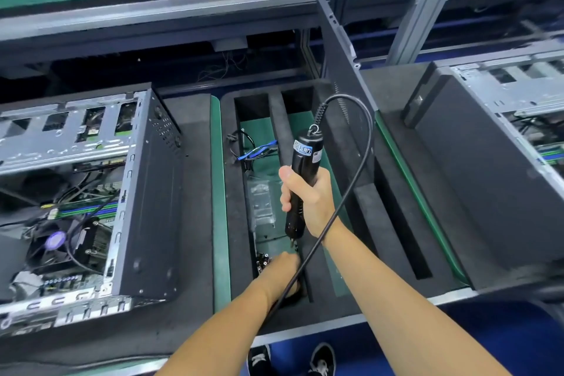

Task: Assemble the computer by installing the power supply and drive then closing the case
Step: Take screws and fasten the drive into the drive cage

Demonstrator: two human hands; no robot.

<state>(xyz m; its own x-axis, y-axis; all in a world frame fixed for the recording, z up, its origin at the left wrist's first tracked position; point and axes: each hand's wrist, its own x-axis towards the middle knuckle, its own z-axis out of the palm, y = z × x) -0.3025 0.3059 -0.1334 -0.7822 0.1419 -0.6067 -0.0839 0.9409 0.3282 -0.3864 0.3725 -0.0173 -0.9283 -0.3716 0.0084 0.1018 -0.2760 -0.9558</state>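
My right hand [308, 201] grips a black electric screwdriver [302, 174], held upright with its bit pointing down over the foam tray [225, 192]. A black cord loops from its top and runs down across my arms. My left hand [282, 265] reaches down into the tray slot beside a small pile of screws [263, 261], just under the bit; its fingers are hidden. The open computer case [91, 192] lies on its side at the left, showing the motherboard, fan and cables. A dark side panel [338, 58] stands leaning upright behind the tray.
A clear plastic bag [262, 201] and blue and black cables [256, 151] lie in the tray. Another open case [500, 143] sits at the right on black foam. Aluminium frame rails run across the back. My shoes show below the bench edge.
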